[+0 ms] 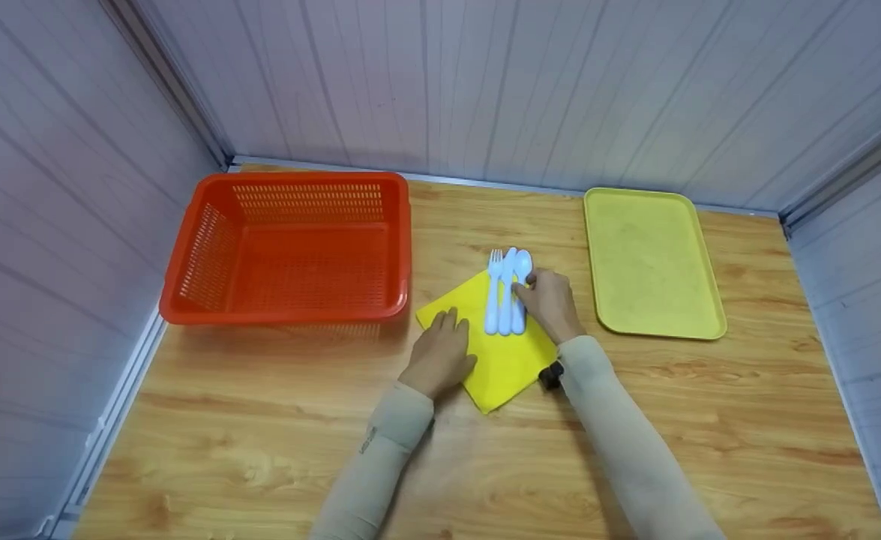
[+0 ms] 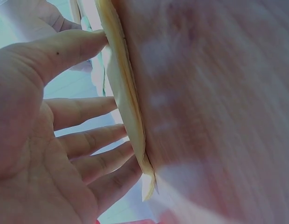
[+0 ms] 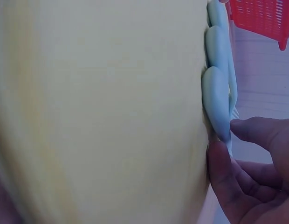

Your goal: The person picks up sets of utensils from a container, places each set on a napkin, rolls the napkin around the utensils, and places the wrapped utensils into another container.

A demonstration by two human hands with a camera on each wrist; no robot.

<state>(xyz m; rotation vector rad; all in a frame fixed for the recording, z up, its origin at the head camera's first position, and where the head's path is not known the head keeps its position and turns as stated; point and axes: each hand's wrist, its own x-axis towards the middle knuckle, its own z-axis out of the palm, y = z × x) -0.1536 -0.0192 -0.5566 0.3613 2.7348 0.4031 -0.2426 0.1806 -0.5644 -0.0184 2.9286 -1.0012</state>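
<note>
A folded yellow napkin (image 1: 500,367) lies on the wooden table, turned at an angle. On it a light blue fork (image 1: 493,292), knife (image 1: 507,294) and spoon (image 1: 522,262) lie side by side, their tops reaching past the napkin's far edge. My right hand (image 1: 551,304) pinches the spoon at its right side; in the right wrist view the thumb meets the spoon handle (image 3: 216,100) and a finger sits against its lower side. With fingers spread, my left hand (image 1: 440,352) rests on the napkin's left part. Its fingertips touch the napkin's surface (image 2: 128,107) in the left wrist view.
A red-orange plastic basket (image 1: 286,316) with slotted walls stands at the back left. To the right lies a yellow tray (image 1: 650,262). Pale panel walls (image 1: 477,90) close in the table at the back and both sides.
</note>
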